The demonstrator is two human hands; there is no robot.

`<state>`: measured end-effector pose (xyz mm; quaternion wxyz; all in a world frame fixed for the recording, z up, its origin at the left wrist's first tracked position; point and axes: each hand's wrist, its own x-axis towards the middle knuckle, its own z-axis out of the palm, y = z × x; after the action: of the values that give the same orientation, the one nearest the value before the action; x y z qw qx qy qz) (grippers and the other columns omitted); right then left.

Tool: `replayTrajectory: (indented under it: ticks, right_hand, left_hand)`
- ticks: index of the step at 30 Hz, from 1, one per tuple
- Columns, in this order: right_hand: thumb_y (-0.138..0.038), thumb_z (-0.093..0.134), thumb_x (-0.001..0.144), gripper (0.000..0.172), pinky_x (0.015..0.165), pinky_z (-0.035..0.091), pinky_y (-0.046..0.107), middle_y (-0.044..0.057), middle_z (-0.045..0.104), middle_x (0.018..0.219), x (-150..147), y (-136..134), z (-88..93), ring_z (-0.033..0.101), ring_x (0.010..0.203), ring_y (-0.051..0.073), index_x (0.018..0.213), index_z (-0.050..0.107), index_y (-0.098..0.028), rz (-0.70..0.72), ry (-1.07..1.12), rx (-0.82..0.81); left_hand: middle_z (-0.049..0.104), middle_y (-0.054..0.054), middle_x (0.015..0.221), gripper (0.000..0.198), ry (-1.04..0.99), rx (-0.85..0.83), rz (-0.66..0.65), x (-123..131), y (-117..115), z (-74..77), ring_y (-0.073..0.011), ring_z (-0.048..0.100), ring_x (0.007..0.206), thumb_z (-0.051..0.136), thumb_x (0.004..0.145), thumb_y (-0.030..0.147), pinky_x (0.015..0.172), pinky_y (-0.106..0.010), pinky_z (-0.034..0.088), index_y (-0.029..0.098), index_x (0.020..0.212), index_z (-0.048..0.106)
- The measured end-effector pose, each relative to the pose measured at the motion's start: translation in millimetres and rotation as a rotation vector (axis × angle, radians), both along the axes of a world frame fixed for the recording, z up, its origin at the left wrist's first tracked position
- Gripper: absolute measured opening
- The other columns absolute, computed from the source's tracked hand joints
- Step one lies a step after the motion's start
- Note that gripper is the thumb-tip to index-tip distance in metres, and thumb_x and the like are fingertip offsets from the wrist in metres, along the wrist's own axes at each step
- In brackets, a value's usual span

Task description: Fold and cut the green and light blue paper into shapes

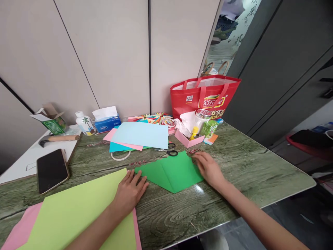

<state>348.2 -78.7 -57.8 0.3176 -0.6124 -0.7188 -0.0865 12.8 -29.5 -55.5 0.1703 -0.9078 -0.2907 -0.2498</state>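
A folded dark green paper lies on the green wood-grain table. My left hand rests flat and open, fingers spread, at the paper's left corner and over the edge of a light green sheet. My right hand lies flat and open on the table, its fingers touching the dark green paper's right edge. Under the light green sheet lies a pink sheet.
Behind the paper are black scissors, a stack of coloured sheets, a tape ring, a pink tray with a glue stick, a red bag, a tissue box, a bottle. A phone and hammer lie left.
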Motion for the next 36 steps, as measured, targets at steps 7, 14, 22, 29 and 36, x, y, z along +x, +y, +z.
replayTrajectory:
  ticks: [7, 14, 22, 29, 36]
  right_hand:
    - [-0.014, 0.042, 0.089, 0.028, 0.087, 0.048, 0.036, 0.012, 0.058, 0.115, -109.7, -6.0, 33.8, 0.051, 0.110, 0.022, 0.115, 0.054, -0.016, 0.508, -0.107, -0.167]
    - [-0.014, 0.049, 0.085, 0.034, 0.056, 0.046, 0.028, 0.010, 0.055, 0.093, -146.3, 12.0, 18.8, 0.054, 0.081, 0.022, 0.119, 0.048, -0.012, 0.446, -0.330, -0.255]
    - [-0.016, 0.044, 0.087, 0.027, 0.056, 0.040, 0.026, 0.006, 0.054, 0.094, -133.4, 24.9, 13.7, 0.053, 0.082, 0.019, 0.113, 0.051, -0.017, 0.539, -0.287, -0.245]
    - [-0.015, 0.044, 0.089, 0.034, 0.054, 0.034, 0.025, 0.004, 0.054, 0.095, -133.3, 23.4, 14.5, 0.052, 0.077, 0.017, 0.122, 0.045, -0.022, 0.600, -0.345, -0.264]
    - [-0.013, 0.040, 0.090, 0.040, 0.055, 0.032, 0.026, 0.006, 0.055, 0.098, -135.1, 23.8, 11.6, 0.052, 0.081, 0.018, 0.129, 0.038, -0.018, 0.615, -0.321, -0.295]
  left_hand:
    - [0.072, -0.009, 0.096, 0.024, -0.005, 0.022, -0.080, 2.4, -1.8, 8.7, -0.0266, 0.067, 0.088, 0.048, 0.088, 0.027, 0.085, -0.047, 0.052, 0.021, 0.086, 0.072]
    - [0.071, -0.007, 0.097, 0.025, -0.015, -0.013, -0.102, 4.1, 1.0, 13.2, -0.0244, 0.064, 0.095, 0.046, 0.088, 0.021, 0.089, -0.045, 0.049, 0.020, 0.085, 0.070]
    - [0.062, -0.010, 0.088, 0.018, -0.127, -0.218, -0.108, 6.5, 5.2, 12.9, -0.0237, 0.055, 0.096, 0.049, 0.086, 0.016, 0.079, -0.038, 0.050, 0.015, 0.081, 0.065]
    - [0.057, -0.006, 0.082, 0.019, -0.276, -0.369, -0.030, 3.7, 9.5, 11.2, -0.0182, 0.054, 0.077, 0.048, 0.086, 0.018, 0.064, -0.031, 0.049, 0.018, 0.079, 0.065]
    - [0.058, -0.004, 0.078, 0.006, -0.307, -0.588, 0.161, 11.3, 14.5, 15.2, -0.0215, 0.055, 0.077, 0.056, 0.076, 0.016, 0.064, -0.033, 0.047, 0.019, 0.073, 0.059]
